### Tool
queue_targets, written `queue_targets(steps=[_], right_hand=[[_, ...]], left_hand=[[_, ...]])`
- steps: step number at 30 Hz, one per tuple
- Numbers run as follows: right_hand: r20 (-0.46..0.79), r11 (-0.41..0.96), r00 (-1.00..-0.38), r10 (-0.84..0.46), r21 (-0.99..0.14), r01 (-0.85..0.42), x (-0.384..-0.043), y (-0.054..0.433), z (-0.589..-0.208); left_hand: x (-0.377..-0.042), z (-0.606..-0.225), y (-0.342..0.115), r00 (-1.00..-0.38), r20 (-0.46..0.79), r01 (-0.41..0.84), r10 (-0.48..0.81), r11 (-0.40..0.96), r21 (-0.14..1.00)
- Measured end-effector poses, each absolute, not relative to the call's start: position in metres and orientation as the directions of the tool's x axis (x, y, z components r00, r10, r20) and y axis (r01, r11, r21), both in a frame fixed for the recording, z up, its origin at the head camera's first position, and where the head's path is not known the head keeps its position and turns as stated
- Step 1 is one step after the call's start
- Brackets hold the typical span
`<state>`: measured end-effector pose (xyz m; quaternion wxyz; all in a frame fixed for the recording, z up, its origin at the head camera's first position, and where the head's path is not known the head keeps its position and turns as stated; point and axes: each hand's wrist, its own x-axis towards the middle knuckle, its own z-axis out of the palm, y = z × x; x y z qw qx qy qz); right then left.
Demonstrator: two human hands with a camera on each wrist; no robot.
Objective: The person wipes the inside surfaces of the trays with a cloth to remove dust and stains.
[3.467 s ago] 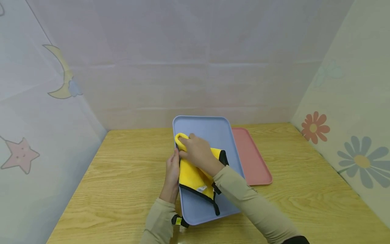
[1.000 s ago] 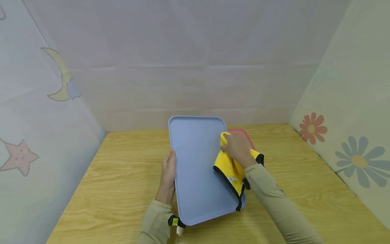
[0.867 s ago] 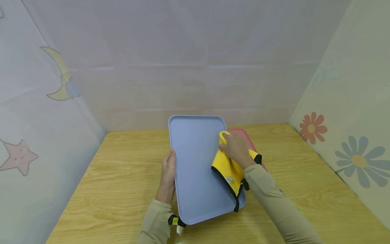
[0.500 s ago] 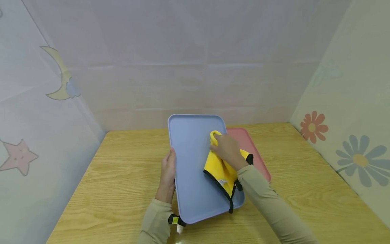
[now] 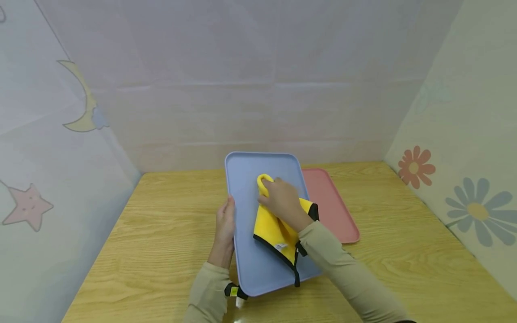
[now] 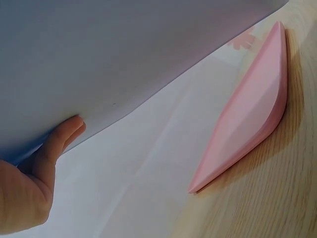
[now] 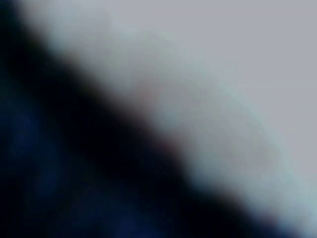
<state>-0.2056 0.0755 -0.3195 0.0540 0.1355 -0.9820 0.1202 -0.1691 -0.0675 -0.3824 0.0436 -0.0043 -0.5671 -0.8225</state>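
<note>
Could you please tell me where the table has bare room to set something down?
The table is bare between the star-printed wall and the left grip, and between the pink tray and the flowered wall. The middle is crowded: the right grip holds the yellow cloth over the raised blue tray.

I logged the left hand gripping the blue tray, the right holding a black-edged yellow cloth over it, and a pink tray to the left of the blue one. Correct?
Not quite: the pink tray is to the right of the blue tray, as the head view shows. The rest stands.
</note>
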Motion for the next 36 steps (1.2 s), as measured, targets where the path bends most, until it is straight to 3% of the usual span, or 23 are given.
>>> queue_targets(steps=[11,21,36], right_hand=[[0.245,0.881,-0.884,-0.397,-0.168,-0.442,-0.189,0.050,-0.316],[0.282,0.819,-0.811,-0.512,-0.123,-0.560,-0.179,0.037,-0.316],[0.279,0.851,-0.831,-0.481,-0.079,-0.519,-0.177,0.041,-0.318]], left_hand=[[-0.172,-0.382,-0.064,-0.992,0.026,0.060,-0.123,-0.288,0.956],[-0.169,-0.383,-0.063,-0.995,0.092,0.100,-0.039,-0.433,0.896],[-0.171,-0.385,-0.062,-0.994,0.092,0.106,-0.053,-0.433,0.895]])
